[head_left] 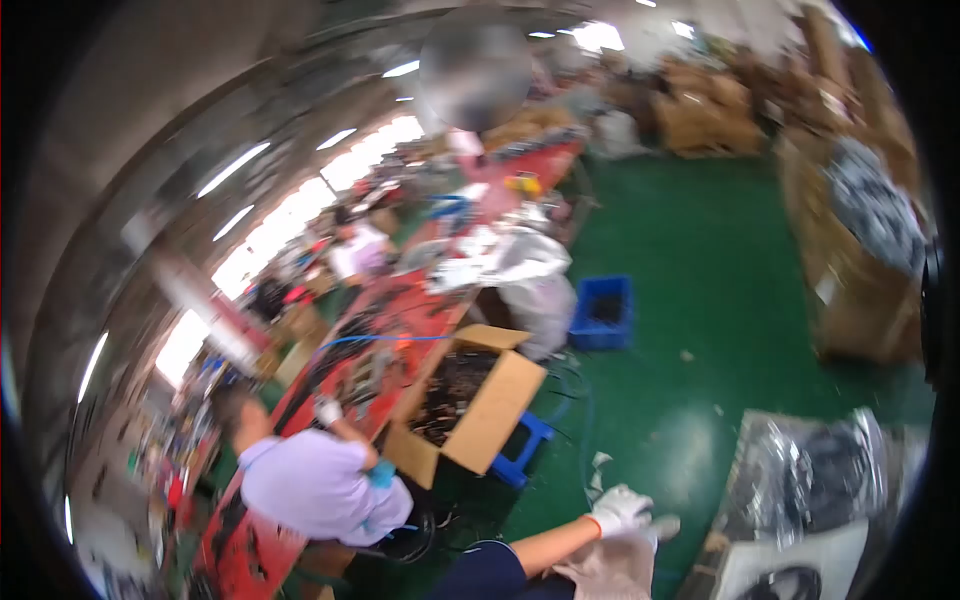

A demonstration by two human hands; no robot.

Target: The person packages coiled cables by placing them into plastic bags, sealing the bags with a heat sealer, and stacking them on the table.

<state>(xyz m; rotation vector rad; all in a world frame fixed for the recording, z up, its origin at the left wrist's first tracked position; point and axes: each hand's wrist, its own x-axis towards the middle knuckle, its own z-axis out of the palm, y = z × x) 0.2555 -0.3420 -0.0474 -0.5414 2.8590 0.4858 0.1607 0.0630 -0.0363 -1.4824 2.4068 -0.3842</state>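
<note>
My left hand (620, 512) is at the lower middle in a white glove with an orange cuff, below a dark sleeve. Its fingers are loosely bent and slightly apart, with no object visible in them. Just below it is pale pinkish-beige cloth (612, 568); whether the hand touches this is unclear. A small blurred greyish-white shape (665, 526) shows beside the fingers, too smeared to name. My right hand is out of the picture.
A co-worker (305, 482) sits at the long red table (408, 302). Beside them stands an open carton (500, 405) of small dark parts, above a blue stool (522, 450). Further off is a blue crate (602, 312). Plastic-wrapped dark goods (815, 475) lie at right, below large cartons (835, 270).
</note>
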